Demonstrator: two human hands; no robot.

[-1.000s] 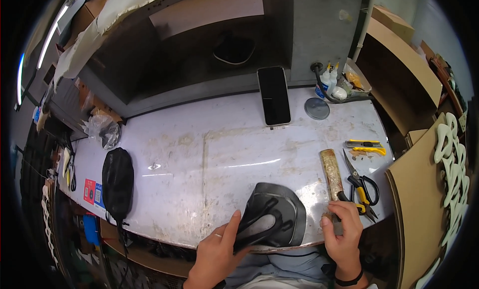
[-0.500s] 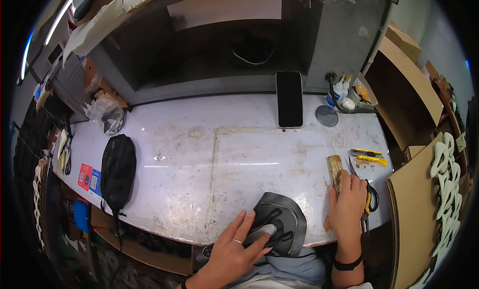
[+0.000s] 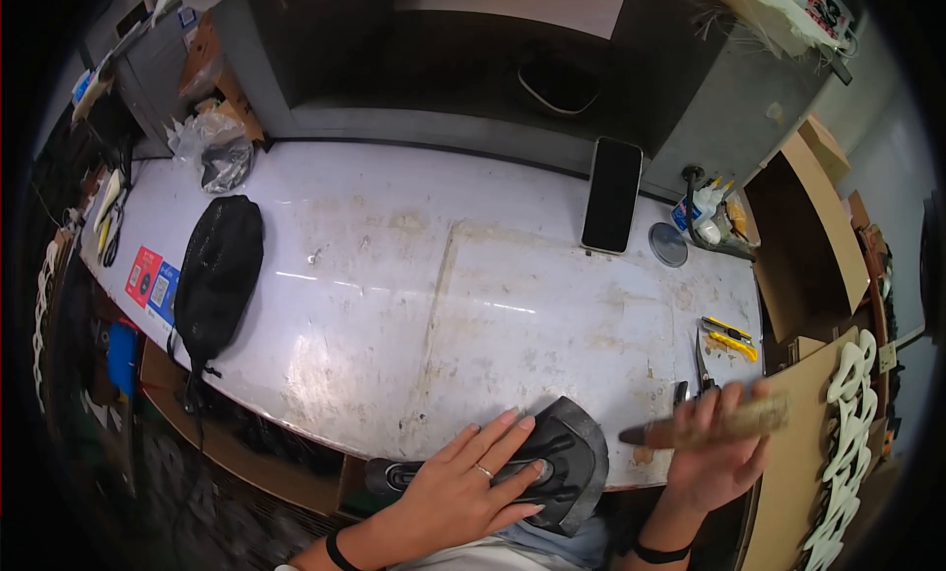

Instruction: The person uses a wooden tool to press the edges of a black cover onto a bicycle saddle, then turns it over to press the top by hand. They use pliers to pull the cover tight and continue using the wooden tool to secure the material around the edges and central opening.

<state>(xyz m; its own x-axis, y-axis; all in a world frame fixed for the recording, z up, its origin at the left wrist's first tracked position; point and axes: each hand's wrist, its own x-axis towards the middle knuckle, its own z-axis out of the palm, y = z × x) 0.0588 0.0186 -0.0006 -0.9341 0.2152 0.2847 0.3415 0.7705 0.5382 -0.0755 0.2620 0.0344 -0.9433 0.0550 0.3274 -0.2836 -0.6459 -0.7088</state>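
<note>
Apparently beneath left hand (image 3: 463,487); black piece (image 3: 579,463)

Our right hand (image 3: 714,472) now lifts the worn tan tool (image 3: 680,433) clear of the worktop (image 3: 532,364), where it lay before; our left hand (image 3: 458,492) now lies farther across the black piece (image 3: 579,453).

Tabletop (image 3: 355,374) — pouch (image 3: 219,280) at left, bag (image 3: 225,165) behind it, phone (image 3: 612,195) back right, lid (image 3: 668,245) beside it, workpiece (image 3: 579,455) under left hand (image 3: 458,487) in front.

The left hand (image 3: 461,487) partly hides the black piece (image 3: 583,455); the brown tool (image 3: 675,434) is blurred.
</note>
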